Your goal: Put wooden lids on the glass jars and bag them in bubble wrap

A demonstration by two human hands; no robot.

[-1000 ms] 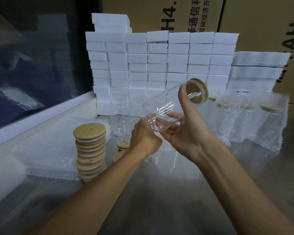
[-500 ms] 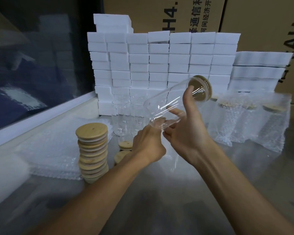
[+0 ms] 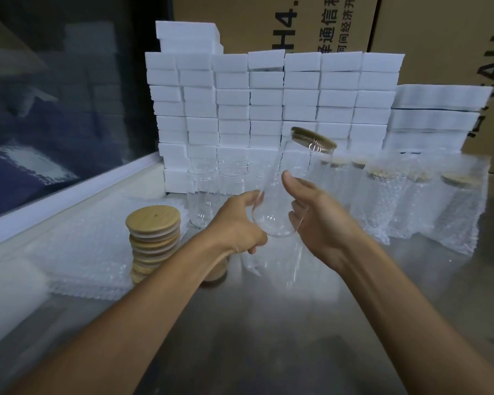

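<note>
Now the glass jar (image 3: 280,195), wooden lid (image 3: 314,139) on, hangs tilted in mid-air above the table (image 3: 268,337); left hand (image 3: 234,226) grips its base, right hand (image 3: 320,212) cups it, fingers loose. Risk: slick glass slips, or the lid pops off if tipped further.
</note>
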